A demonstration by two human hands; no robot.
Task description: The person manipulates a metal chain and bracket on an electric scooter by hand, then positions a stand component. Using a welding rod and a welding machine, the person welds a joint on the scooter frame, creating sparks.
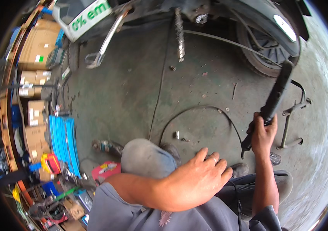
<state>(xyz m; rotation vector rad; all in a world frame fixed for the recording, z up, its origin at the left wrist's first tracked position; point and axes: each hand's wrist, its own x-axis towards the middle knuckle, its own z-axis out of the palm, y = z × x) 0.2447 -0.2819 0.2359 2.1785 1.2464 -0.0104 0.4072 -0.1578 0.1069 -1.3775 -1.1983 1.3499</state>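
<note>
My right hand [263, 133] is closed round the handle of a long black work light [276, 94], raised at a slant with its rounded end up and away from me. A dark cord [202, 107] runs from its lower end and loops over the floor. My left hand [196, 179], with a ring on one finger, is held palm down above my lap. Its fingers are apart and slightly bent, with nothing in them. Beyond it on the floor lie a shiny metal socket [177, 134] and a small dark metal fitting [186, 139].
A raised vehicle spans the far side, with a wheel [262, 50], a hanging ridged shaft [179, 36] and a pale metal arm [108, 40]. A bent metal frame [287, 127] lies right. Left are a teal power tool [108, 146], a blue panel [64, 144] and cardboard boxes [38, 42].
</note>
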